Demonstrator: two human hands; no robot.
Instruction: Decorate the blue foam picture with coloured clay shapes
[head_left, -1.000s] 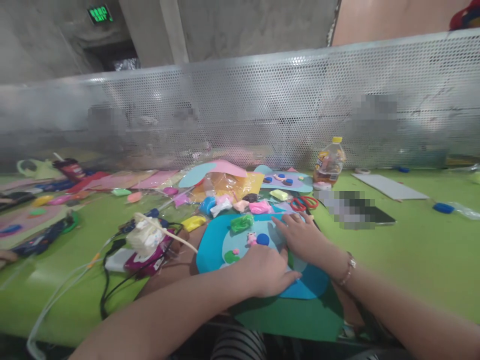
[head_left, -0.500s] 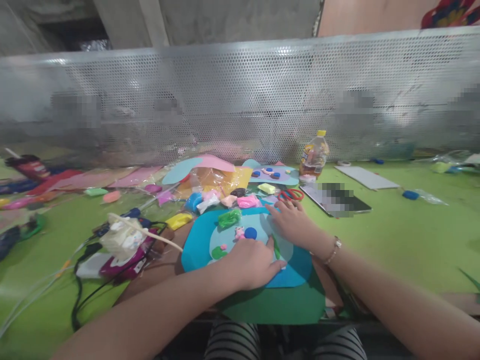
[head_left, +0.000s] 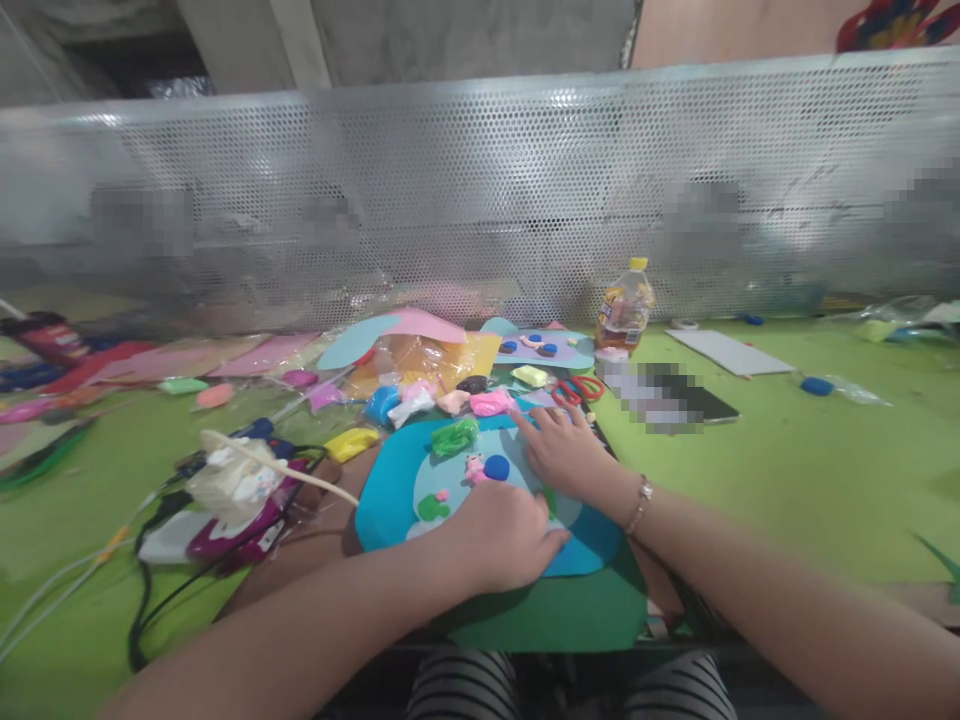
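Observation:
My left hand (head_left: pixel 504 535) rests palm-down on a layered blue card (head_left: pixel 386 490), its thumb and forefinger apart and its other fingers mostly hidden beneath it. A strip of green clay (head_left: pixel 550 503) shows between my hands, partly covered. My right hand (head_left: pixel 564 450) lies on the card's upper right with fingers stretched out. Left of it on the pale blue inner shape are a pink clay figure (head_left: pixel 475 468), a blue clay disc (head_left: pixel 496 467) and a green clay lily pad (head_left: pixel 433 508). A wrapped green clay packet (head_left: pixel 454 436) sits at the card's top edge.
Beyond the card lie several clay packets, including a yellow one (head_left: pixel 352 444), and red-handled scissors (head_left: pixel 577 389). A power adapter with cables (head_left: pixel 236 480) is at left. At right are a phone (head_left: pixel 716 405), a bottle (head_left: pixel 626 310) and a white board (head_left: pixel 729 352). A perforated metal screen (head_left: pixel 465 200) stands behind.
My right hand has shifted slightly left and down over the card, covering more of the green strip. My left hand stays almost in place. The view has moved a little.

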